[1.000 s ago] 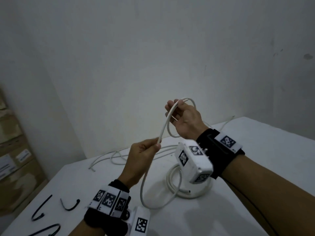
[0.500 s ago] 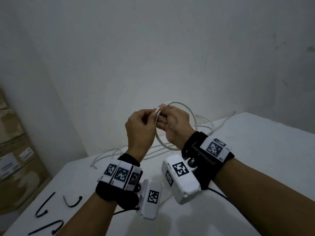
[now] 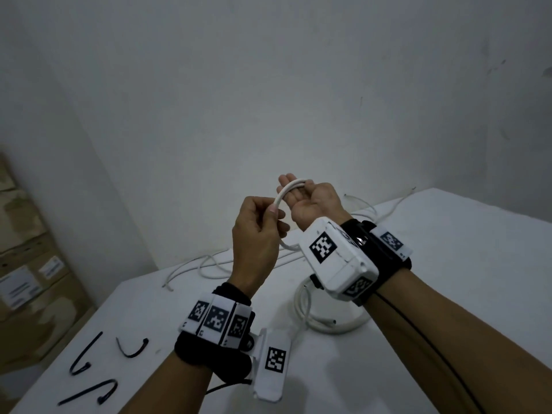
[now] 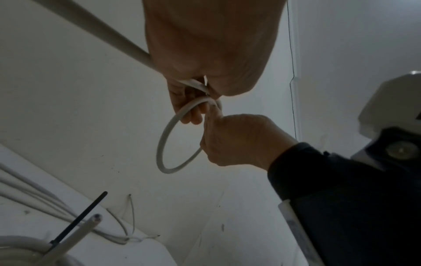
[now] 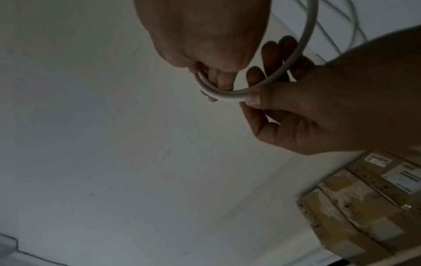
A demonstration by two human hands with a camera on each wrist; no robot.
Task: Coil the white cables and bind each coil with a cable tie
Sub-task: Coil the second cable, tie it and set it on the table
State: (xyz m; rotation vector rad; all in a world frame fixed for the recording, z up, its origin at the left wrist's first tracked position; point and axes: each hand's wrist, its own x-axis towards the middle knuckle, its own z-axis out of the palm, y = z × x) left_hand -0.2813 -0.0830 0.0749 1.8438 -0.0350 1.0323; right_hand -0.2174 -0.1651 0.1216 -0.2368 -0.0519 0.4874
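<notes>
Above the table both hands work a white cable [image 3: 283, 194] bent into a small loop [image 4: 164, 140]. My left hand [image 3: 273, 209] pinches it between thumb and forefinger. My right hand [image 3: 294, 186] is turned palm toward me and its fingers [image 5: 218, 79] curl round the top of the loop. The rest of the cable drops behind the hands to the white table [image 3: 448, 264]. A finished coil [image 3: 325, 327] lies under my right wrist, with a black tie [image 4: 79, 214] on it. Three black cable ties [image 3: 133, 348] lie at the front left.
Loose white cables [image 3: 209, 264] trail along the table's far edge against the wall. Cardboard boxes [image 3: 27, 264] are stacked on the left beyond the table's edge. Both wrists wear black bands with white camera housings.
My left hand rose from below to meet the right and fed the cable into a loop. Since then my right hand has turned palm toward me and the hands have drawn slightly apart.
</notes>
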